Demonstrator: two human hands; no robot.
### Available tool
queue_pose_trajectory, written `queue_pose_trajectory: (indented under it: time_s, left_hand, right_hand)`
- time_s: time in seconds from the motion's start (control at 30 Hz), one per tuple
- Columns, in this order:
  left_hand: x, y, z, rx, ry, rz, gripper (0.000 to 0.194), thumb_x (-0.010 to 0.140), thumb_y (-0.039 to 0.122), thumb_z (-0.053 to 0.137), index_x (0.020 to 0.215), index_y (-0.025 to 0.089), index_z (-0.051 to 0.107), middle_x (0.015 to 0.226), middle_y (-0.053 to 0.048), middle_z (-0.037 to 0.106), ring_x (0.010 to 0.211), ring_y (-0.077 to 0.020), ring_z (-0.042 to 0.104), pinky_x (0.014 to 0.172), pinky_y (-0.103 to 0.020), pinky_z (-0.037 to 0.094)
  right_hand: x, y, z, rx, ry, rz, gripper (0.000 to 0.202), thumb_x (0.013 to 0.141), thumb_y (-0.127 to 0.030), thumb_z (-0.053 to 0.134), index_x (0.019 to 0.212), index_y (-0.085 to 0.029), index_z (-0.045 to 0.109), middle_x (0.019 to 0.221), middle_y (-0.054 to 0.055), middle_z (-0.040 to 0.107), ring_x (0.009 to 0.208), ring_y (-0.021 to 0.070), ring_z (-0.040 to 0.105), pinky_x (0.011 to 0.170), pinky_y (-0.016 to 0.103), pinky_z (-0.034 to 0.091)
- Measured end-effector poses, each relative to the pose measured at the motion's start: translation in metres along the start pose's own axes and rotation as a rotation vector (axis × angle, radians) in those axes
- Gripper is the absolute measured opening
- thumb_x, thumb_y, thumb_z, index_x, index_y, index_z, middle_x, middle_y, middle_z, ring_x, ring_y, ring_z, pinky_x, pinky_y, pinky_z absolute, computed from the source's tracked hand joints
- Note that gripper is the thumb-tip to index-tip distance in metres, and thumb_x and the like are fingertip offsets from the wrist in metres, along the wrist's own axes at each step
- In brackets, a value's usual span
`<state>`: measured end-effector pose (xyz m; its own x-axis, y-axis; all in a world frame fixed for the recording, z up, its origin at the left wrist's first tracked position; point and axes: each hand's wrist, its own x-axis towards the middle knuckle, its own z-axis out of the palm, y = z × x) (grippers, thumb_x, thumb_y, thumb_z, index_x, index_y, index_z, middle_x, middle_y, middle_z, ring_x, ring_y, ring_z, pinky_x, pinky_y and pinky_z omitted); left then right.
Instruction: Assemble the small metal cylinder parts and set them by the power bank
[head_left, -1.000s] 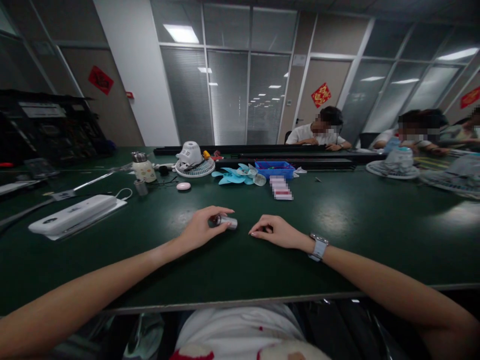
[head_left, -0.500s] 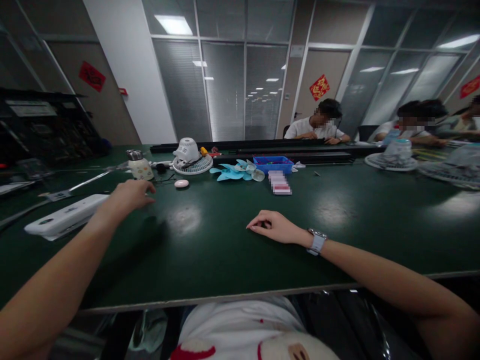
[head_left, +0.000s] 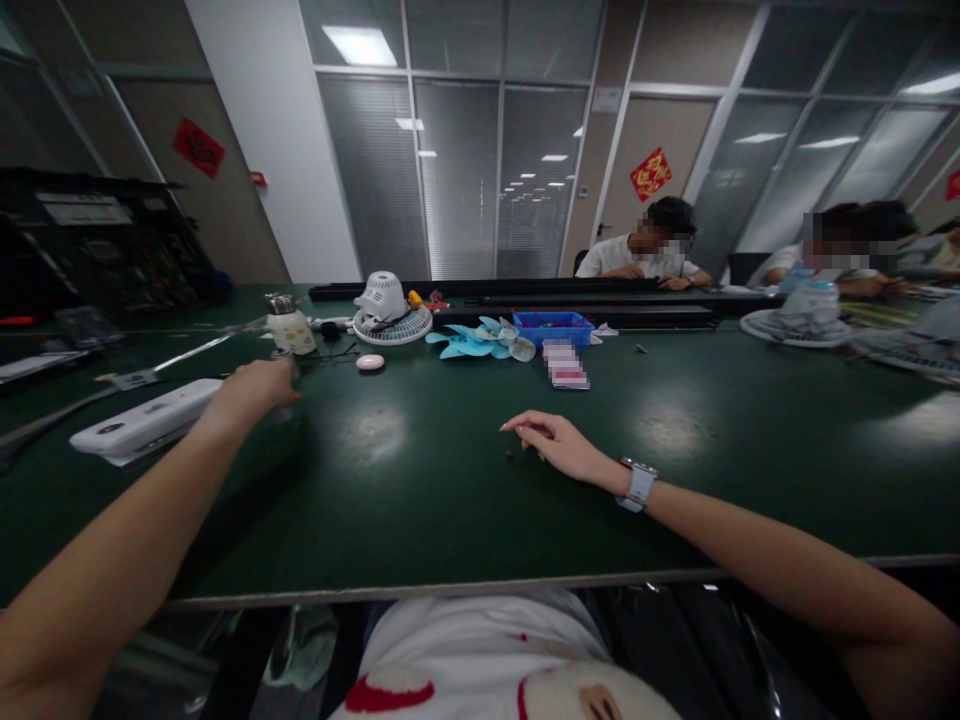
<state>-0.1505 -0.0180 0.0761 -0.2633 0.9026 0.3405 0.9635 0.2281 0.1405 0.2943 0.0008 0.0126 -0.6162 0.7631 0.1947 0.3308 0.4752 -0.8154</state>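
My left hand (head_left: 261, 388) is at the left, with its fingers round a small clear object (head_left: 285, 408), partly hidden and blurred. It is beside the white device (head_left: 154, 412) and in front of the patterned bottle (head_left: 291, 330). My right hand (head_left: 551, 440) hovers low over the middle of the green table (head_left: 420, 500), fingers loosely apart and holding nothing. A tiny dark piece (head_left: 509, 454) lies on the table just left of its fingers. Farther back is a pink oval object (head_left: 370, 363).
Across the back lie a white fan part (head_left: 382, 305), light-blue fan blades (head_left: 472, 340), a blue tray (head_left: 553, 328) and long black bars (head_left: 645, 316). A pinkish packet (head_left: 565, 366) lies before the tray. People sit at the far side.
My left hand has closed round the clear object. My right hand has opened and lifted a little, and the tiny dark piece now shows on the table. The view has shifted slightly.
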Motion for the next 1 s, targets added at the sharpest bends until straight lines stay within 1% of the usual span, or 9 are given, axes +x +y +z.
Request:
queue_pose_trajectory:
  time_s: [0.07,0.13,0.27,0.4,0.63,0.73,0.83,0.9,1.0]
  left_hand:
    - [-0.014,0.033,0.002,0.110,0.094,0.028,0.047,0.081,0.033,0.063,0.114,0.000,0.059,0.116,-0.031,0.055,0.112,-0.0480,0.046,0.088,-0.066,0.034]
    - [-0.036,0.078,0.011,0.072,0.197,0.226,0.046,0.093,0.034,0.046,0.131,0.008,0.051,0.131,-0.025,0.049,0.121,-0.0417,0.044,0.096,-0.060,0.034]
    - [-0.091,0.159,0.038,-0.315,-0.098,0.853,0.048,0.094,0.042,0.047,0.137,0.022,0.048,0.142,-0.012,0.046,0.130,-0.0266,0.043,0.108,-0.041,0.035]
    - [-0.117,0.192,0.051,-0.447,-0.296,1.130,0.043,0.097,0.033,0.044,0.140,0.031,0.047,0.149,-0.004,0.040,0.138,-0.0221,0.035,0.112,-0.040,0.032]
    - [-0.106,0.193,0.063,-0.545,-0.289,1.147,0.035,0.097,0.015,0.041,0.123,0.021,0.063,0.126,-0.006,0.062,0.121,-0.0156,0.055,0.105,-0.029,0.042]
    - [-0.102,0.179,0.066,-0.520,-0.205,1.142,0.037,0.093,0.006,0.040,0.113,0.019,0.068,0.114,-0.006,0.067,0.109,-0.0141,0.061,0.097,-0.026,0.046]
    - [-0.089,0.152,0.049,-0.381,-0.078,1.124,0.038,0.090,0.003,0.038,0.107,0.017,0.070,0.108,-0.008,0.068,0.103,-0.0165,0.061,0.093,-0.029,0.047]
    - [-0.074,0.129,0.025,-0.254,0.062,0.967,0.039,0.089,0.004,0.037,0.108,0.016,0.069,0.109,-0.010,0.067,0.104,-0.0193,0.060,0.093,-0.032,0.046]
    - [-0.047,0.092,-0.016,-0.006,0.251,0.490,0.040,0.090,0.008,0.036,0.116,0.011,0.066,0.106,-0.014,0.067,0.098,-0.0246,0.060,0.089,-0.038,0.046]
  right_hand:
    - [0.001,0.002,0.000,0.057,0.030,0.032,0.031,0.092,-0.031,0.043,0.110,-0.018,0.064,0.076,0.000,0.053,0.057,0.0091,0.045,0.053,0.022,0.035]
    - [0.002,0.006,0.001,0.101,0.066,0.064,0.029,0.092,-0.030,0.041,0.108,-0.018,0.062,0.076,-0.001,0.050,0.055,0.0086,0.044,0.053,0.022,0.036]
    - [0.007,0.015,0.002,0.153,0.154,0.079,0.020,0.088,-0.027,0.043,0.102,-0.018,0.054,0.075,-0.003,0.049,0.053,0.0078,0.044,0.051,0.022,0.037]
    - [0.009,0.022,0.004,0.186,0.184,0.043,0.016,0.082,-0.019,0.043,0.096,-0.019,0.051,0.072,-0.004,0.048,0.049,0.0071,0.043,0.049,0.021,0.036]
    - [0.010,0.020,0.006,0.218,0.162,0.054,0.016,0.080,-0.016,0.045,0.095,-0.019,0.051,0.070,-0.006,0.046,0.049,0.0068,0.043,0.048,0.021,0.036]
    - [0.008,0.018,0.005,0.214,0.152,0.066,0.016,0.081,-0.017,0.047,0.095,-0.019,0.052,0.070,-0.005,0.046,0.050,0.0069,0.044,0.049,0.021,0.036]
    - [0.008,0.018,0.003,0.210,0.136,0.073,0.017,0.081,-0.018,0.047,0.097,-0.019,0.053,0.072,-0.005,0.047,0.052,0.0069,0.045,0.050,0.021,0.037]
    - [0.007,0.017,0.003,0.211,0.127,0.079,0.017,0.082,-0.018,0.047,0.098,-0.019,0.053,0.073,-0.004,0.047,0.052,0.0069,0.045,0.050,0.021,0.038]
    - [0.007,0.015,0.003,0.211,0.124,0.088,0.016,0.081,-0.017,0.048,0.097,-0.018,0.053,0.073,-0.004,0.047,0.052,0.0071,0.045,0.050,0.021,0.037]
